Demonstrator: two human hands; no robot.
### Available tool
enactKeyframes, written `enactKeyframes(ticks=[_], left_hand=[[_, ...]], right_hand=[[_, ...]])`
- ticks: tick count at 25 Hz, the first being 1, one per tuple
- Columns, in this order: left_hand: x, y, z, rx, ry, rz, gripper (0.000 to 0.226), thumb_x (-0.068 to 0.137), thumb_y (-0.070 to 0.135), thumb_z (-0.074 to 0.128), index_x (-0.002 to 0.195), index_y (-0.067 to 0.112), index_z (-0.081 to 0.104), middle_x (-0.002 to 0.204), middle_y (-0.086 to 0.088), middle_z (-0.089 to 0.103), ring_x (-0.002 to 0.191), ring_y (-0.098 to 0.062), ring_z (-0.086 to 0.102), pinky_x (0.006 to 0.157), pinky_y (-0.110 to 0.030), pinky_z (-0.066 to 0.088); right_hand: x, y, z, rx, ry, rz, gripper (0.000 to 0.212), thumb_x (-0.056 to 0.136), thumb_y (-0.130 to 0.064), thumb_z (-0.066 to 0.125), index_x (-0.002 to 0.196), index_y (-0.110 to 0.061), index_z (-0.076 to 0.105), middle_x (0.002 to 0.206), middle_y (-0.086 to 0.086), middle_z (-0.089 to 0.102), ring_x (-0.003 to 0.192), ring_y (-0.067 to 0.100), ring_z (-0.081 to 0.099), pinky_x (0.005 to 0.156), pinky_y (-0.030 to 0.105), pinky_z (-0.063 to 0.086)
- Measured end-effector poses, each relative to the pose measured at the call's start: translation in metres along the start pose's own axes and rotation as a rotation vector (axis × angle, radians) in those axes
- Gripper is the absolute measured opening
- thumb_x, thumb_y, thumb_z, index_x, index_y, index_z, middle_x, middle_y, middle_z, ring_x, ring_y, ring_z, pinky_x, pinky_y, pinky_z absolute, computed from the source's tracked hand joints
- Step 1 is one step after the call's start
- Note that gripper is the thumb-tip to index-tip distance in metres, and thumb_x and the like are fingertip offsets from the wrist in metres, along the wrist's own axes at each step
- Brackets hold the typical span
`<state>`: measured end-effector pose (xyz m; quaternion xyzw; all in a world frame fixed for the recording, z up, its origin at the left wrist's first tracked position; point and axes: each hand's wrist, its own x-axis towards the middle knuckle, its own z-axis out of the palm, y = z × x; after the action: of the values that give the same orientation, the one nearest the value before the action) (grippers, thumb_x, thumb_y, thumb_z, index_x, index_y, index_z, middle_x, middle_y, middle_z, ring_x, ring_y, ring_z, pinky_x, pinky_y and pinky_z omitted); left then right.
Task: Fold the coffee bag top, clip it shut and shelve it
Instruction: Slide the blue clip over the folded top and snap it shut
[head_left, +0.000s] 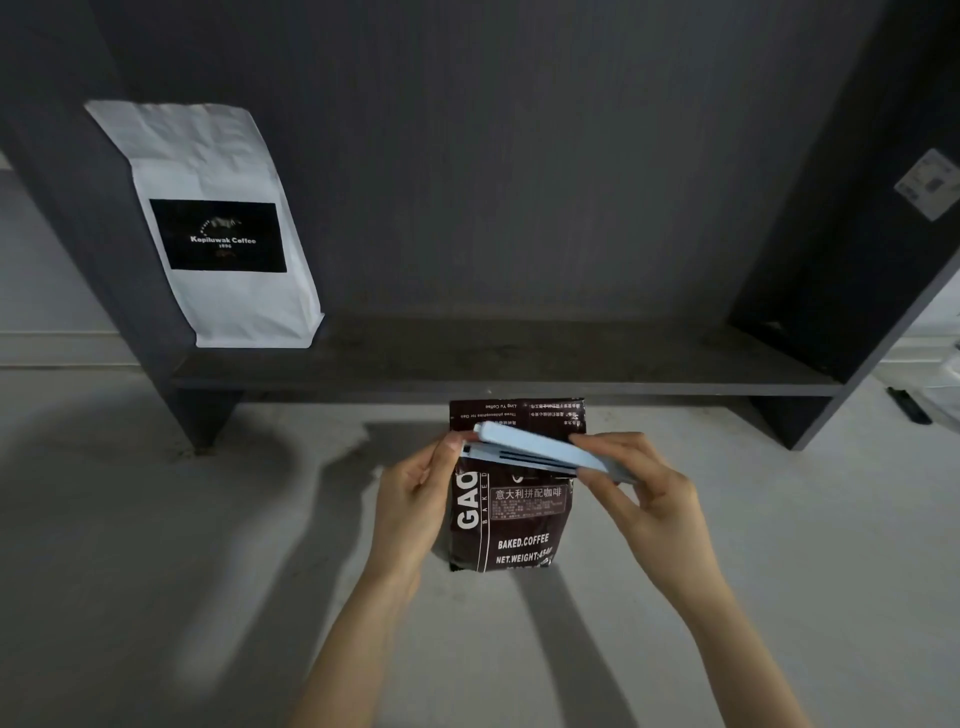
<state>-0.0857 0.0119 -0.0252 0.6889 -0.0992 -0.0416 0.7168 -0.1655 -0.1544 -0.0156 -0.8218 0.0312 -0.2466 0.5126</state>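
Note:
A dark brown coffee bag (511, 525) with white lettering stands on the pale floor just in front of the shelf. Its top flap is folded over and shows upside-down print. A long pale blue clip (540, 451) lies across the fold, slightly tilted, its jaws parted at the left end. My left hand (415, 493) pinches the bag's upper left edge beside the clip's left end. My right hand (644, 488) grips the clip's right end.
A dark grey shelf board (519, 364) runs across just behind the bag, with dark uprights at both sides. A white coffee bag (218, 228) with a black label leans at the shelf's left end. A black object (908, 406) lies on the floor at far right.

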Motion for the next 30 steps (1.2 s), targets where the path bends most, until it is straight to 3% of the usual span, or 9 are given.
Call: enactKeyframes(ticks=[6,11,14,17,23,30], left_hand=[[0.002,-0.002,0.000,0.004,0.016,-0.010,0.018,0.086,0.030,0.050,0.082,0.035,0.066,0.062,0.033,0.067,0.069,0.017,0.060,0.057,0.003,0.039],[0.003,-0.003,0.000,0.003,0.035,-0.019,0.017,0.086,0.031,0.051,0.083,0.034,0.067,0.063,0.026,0.069,0.068,0.016,0.061,0.057,0.003,0.040],[0.002,-0.003,0.000,-0.014,0.041,-0.029,0.018,0.086,0.030,0.050,0.089,0.028,0.068,0.069,0.020,0.069,0.066,0.014,0.062,0.054,0.001,0.040],[0.002,-0.002,0.000,-0.008,0.046,-0.033,0.020,0.087,0.030,0.050,0.091,0.024,0.069,0.079,0.014,0.068,0.066,0.014,0.061,0.054,0.002,0.040],[0.005,-0.002,-0.002,0.020,0.014,-0.027,0.018,0.086,0.031,0.051,0.080,0.036,0.066,0.061,0.028,0.069,0.066,0.014,0.062,0.055,0.002,0.040],[0.002,0.003,-0.010,0.041,-0.135,0.039,0.016,0.085,0.032,0.049,0.091,0.043,0.060,0.094,0.029,0.060,0.085,0.024,0.054,0.068,0.004,0.040]], right_hand=[[-0.008,0.003,-0.011,0.073,-0.089,0.115,0.041,0.075,-0.003,0.065,0.080,-0.043,0.067,0.103,-0.007,0.060,0.090,-0.005,0.058,0.073,0.005,0.044],[-0.012,0.003,-0.030,0.094,-0.231,0.240,0.021,0.074,-0.002,0.065,0.089,-0.018,0.067,0.098,-0.002,0.068,0.081,-0.003,0.063,0.069,0.006,0.047],[-0.015,0.004,-0.037,0.132,-0.265,0.280,0.024,0.074,-0.006,0.065,0.092,-0.021,0.069,0.092,-0.002,0.072,0.087,0.009,0.067,0.076,0.017,0.052],[-0.016,0.003,-0.042,0.194,-0.315,0.284,0.027,0.076,-0.005,0.060,0.098,-0.019,0.067,0.102,-0.004,0.068,0.092,0.010,0.066,0.083,0.016,0.051],[-0.016,0.001,-0.041,0.253,-0.357,0.300,0.028,0.083,0.001,0.049,0.105,-0.009,0.063,0.108,0.014,0.061,0.094,0.016,0.067,0.081,0.013,0.050],[-0.013,-0.001,-0.047,0.238,-0.248,0.287,0.023,0.083,0.001,0.049,0.098,-0.008,0.065,0.101,0.018,0.065,0.090,0.016,0.068,0.076,0.010,0.051]])
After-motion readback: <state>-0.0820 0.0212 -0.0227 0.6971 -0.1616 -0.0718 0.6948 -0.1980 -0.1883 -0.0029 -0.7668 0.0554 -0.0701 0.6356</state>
